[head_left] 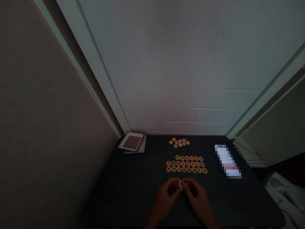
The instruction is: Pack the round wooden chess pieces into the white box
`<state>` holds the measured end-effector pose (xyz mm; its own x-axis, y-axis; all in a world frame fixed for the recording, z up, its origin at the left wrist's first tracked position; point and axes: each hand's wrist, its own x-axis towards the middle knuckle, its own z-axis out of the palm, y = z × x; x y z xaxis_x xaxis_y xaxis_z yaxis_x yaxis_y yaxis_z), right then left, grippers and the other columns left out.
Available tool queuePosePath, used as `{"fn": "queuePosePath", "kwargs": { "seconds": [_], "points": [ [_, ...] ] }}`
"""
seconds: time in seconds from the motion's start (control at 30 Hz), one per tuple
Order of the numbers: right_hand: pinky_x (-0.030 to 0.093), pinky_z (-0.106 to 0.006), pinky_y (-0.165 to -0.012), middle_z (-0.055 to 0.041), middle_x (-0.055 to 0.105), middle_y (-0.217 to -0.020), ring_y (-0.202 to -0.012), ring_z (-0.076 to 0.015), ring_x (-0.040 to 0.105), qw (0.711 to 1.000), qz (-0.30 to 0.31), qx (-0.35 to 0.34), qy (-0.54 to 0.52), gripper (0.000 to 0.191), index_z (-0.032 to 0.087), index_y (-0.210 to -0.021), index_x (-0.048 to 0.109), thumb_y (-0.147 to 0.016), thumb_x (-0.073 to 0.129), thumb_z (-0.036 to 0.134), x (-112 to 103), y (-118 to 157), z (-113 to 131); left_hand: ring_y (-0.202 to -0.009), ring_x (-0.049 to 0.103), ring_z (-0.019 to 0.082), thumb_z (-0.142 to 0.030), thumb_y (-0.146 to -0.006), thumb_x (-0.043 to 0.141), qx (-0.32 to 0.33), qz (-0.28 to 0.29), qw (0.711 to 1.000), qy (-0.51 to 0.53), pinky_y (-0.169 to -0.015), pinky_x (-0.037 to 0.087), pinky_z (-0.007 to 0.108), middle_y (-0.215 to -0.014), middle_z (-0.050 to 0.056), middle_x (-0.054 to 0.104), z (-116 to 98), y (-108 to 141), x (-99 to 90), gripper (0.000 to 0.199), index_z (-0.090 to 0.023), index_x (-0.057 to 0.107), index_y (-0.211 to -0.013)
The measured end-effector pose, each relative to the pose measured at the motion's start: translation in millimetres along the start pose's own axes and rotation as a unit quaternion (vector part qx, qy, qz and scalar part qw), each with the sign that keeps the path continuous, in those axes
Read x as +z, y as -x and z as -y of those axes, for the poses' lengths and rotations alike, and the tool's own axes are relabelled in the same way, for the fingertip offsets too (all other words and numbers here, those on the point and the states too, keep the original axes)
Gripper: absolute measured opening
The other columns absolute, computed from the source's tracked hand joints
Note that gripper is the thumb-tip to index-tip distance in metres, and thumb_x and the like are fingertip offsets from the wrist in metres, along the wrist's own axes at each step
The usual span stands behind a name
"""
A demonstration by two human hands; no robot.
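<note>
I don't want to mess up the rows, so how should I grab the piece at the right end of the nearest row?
Probably pinch the end piece by its round rim, coming from the front right. It lies flat, with one neighbour close on its left and another behind it.

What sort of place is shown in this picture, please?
Probably a corner of a home room: a dark table stands before a pale, door-like panel with heart patterns, and small round game pieces lie in rows on the table.
</note>
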<state>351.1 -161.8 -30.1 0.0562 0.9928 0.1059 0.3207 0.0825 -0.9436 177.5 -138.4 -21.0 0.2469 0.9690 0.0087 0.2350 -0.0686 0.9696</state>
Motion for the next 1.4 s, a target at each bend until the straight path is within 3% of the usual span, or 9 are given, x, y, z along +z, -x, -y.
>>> {"fn": "queuePosePath", "kwargs": {
  "seconds": [0.2, 0.73, 1.4],
  "points": [
    [0.059, -0.032, -0.084, -0.0071, 0.077, -0.098, -0.090, -0.0235, 0.074, 1.000, -0.010, 0.009, -0.005, 0.030, 0.022, -0.099, 0.072, -0.095, 0.061, 0.050, 1.6, -2.2, -4.2, -0.096, 0.074, 0.022, -0.038, -0.092, 0.067, 0.008, 0.020, 1.000, 0.015, -0.091, 0.058, 0.034, -0.103, 0.003, 0.080, -6.4, -1.6, -3.7, 0.018, -0.029, 0.074, -0.107],
    [0.057, -0.031, -0.081, -0.0068, 0.077, -0.096, -0.086, -0.0220, 0.073, 1.000, 0.015, 0.019, -0.014, 0.034, 0.021, -0.111, 0.072, -0.092, 0.066, 0.049, -2.4, -0.7, -2.0, -0.096, 0.073, 0.020, -0.033, -0.096, 0.062, 0.020, 0.024, 0.999, 0.011, -0.091, 0.056, 0.031, -0.106, 0.003, 0.078, -2.5, -0.9, 0.4, 0.020, -0.026, 0.070, -0.113],
    [0.055, -0.029, -0.083, -0.0066, 0.077, -0.095, -0.090, -0.0221, 0.074, 1.000, -0.019, -0.001, 0.009, 0.033, 0.022, -0.095, 0.073, -0.098, 0.055, 0.049, 0.4, -0.6, -7.5, -0.094, 0.074, 0.021, -0.039, -0.095, 0.065, 0.036, 0.026, 0.999, -0.024, -0.088, 0.058, 0.031, -0.105, 0.003, 0.079, -1.5, 0.3, 0.6, 0.026, -0.027, 0.072, -0.117]
  ]
}}
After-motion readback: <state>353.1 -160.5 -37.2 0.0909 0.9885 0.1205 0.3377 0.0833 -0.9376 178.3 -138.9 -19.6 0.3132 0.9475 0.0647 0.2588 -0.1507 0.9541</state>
